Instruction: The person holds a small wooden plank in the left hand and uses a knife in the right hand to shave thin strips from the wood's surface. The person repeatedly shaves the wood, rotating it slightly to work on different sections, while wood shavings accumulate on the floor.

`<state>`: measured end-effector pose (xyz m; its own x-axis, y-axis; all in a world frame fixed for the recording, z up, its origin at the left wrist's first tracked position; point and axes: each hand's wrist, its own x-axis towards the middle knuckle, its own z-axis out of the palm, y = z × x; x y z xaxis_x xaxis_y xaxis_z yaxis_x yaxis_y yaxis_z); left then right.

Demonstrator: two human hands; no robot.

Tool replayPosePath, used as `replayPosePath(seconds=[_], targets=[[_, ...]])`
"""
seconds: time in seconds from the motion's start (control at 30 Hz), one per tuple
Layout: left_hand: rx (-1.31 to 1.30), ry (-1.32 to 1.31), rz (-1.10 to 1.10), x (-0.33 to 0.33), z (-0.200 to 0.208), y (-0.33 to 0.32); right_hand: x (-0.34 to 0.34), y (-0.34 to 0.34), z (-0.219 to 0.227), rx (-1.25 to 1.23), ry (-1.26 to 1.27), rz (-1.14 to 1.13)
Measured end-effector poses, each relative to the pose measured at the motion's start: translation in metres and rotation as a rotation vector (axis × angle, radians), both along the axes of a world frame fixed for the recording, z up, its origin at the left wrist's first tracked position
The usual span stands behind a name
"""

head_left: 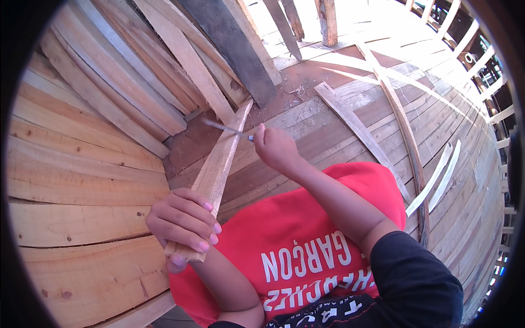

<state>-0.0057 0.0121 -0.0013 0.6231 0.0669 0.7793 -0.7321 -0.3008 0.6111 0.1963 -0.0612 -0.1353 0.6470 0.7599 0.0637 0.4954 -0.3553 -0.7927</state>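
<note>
My left hand is wrapped around the near end of a narrow wooden board, fingers over its top face and thumb underneath. The board slants away from me, its far end close to a dark upright plank. In my right hand, closed in a fist, is a knife with a thin grey blade. A bit of blue shows at its handle, and the rest is hidden by my fingers. The blade lies crosswise over the board near its far end; whether it cuts into the edge I cannot tell.
Several long boards lean against the wooden wall at the left. A thick dark plank stands at the far middle. On the plank floor lie long strips and two pale curved slivers. Red cloth covers my lap.
</note>
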Motion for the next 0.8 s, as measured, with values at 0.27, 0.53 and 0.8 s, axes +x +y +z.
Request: replayPosePath(seconds=[0.27,0.53,0.8], targets=[[0.017,0.012,0.008,-0.001,0.000,-0.004,-0.032,-0.020,0.066,-0.035,0.085,0.216],[0.002,-0.008,0.003,0.001,0.002,0.000,0.006,-0.001,-0.003,-0.021,0.144,-0.030],[-0.077,-0.079,0.114,0.001,-0.002,-0.004,0.039,0.006,-0.055,-0.210,0.180,-0.170]])
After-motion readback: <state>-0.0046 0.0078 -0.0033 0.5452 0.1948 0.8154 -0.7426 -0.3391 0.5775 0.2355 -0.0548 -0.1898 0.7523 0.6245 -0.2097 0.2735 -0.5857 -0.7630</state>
